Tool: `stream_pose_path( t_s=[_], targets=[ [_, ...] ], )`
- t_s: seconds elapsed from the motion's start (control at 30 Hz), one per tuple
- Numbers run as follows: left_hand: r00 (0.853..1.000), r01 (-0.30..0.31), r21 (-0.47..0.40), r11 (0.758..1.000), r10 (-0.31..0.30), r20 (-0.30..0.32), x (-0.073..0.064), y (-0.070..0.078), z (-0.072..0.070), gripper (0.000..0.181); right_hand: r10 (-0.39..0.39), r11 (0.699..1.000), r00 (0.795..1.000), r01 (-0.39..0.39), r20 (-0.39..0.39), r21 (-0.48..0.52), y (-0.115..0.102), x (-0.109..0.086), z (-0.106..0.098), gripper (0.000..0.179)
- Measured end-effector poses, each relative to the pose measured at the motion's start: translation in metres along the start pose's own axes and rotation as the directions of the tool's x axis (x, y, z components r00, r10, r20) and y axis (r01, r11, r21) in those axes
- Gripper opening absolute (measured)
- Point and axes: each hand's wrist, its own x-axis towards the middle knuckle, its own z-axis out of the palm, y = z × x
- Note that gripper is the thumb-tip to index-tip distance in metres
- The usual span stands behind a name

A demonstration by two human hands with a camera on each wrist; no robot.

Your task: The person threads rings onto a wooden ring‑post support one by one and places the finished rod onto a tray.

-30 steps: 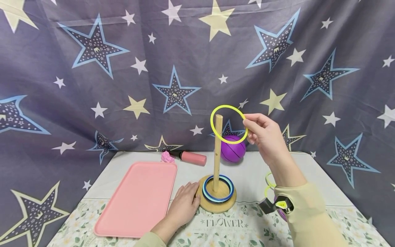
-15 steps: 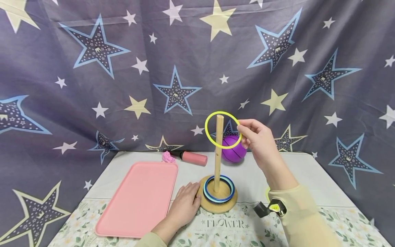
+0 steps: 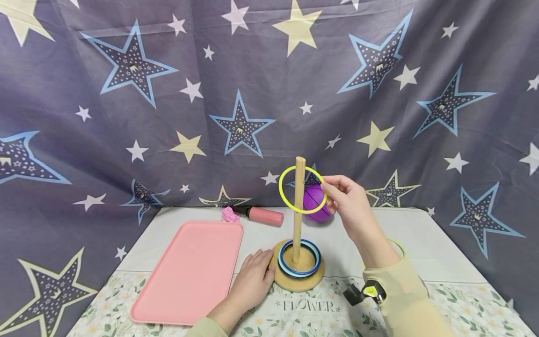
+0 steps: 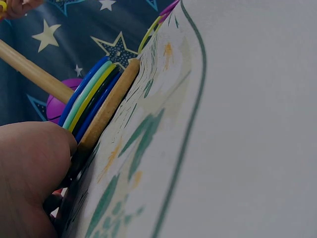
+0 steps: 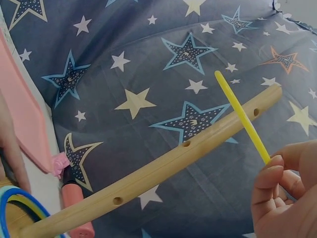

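Note:
My right hand pinches a yellow ring between thumb and fingertips. That ring encircles the upper part of the wooden post, just below its tip; in the right wrist view the yellow ring appears edge-on across the post. Around the post's foot, a stack of several rings in blue, teal, yellow and dark colours lies on the round wooden base. With fingers extended, my left hand rests at the left edge of the base.
To the left lies a pink tray. Behind stand a purple ball, a pink hand pump and a small pink crumpled item. More rings lie on the table at right, partly hidden by my right arm.
The yellow ring has moved left and down, from beside the post's top to around it, with my right hand still pinching it. My left hand has stayed at the base.

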Motion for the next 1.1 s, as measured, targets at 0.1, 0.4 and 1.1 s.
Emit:
stream_pose_path(
  t_s=[0.1,0.4,1.1],
  targets=[
    [1.0,-0.002,0.003,1.0,0.002,-0.001,0.0,-0.001,0.0,0.049,0.013,1.0,1.0,-0.013,-0.004,0.005,0.006,-0.001,-0.001,0.018],
    [1.0,-0.007,0.009,1.0,0.007,-0.007,0.0,0.0,0.0,0.049,0.059,0.998,0.998,-0.059,-0.012,0.007,0.023,-0.007,-0.002,0.02],
    [1.0,0.003,0.017,1.0,-0.002,-0.01,0.0,0.002,0.0,0.049,0.172,0.985,0.985,-0.172,-0.028,-0.007,0.062,-0.022,-0.007,0.018]
  ],
)
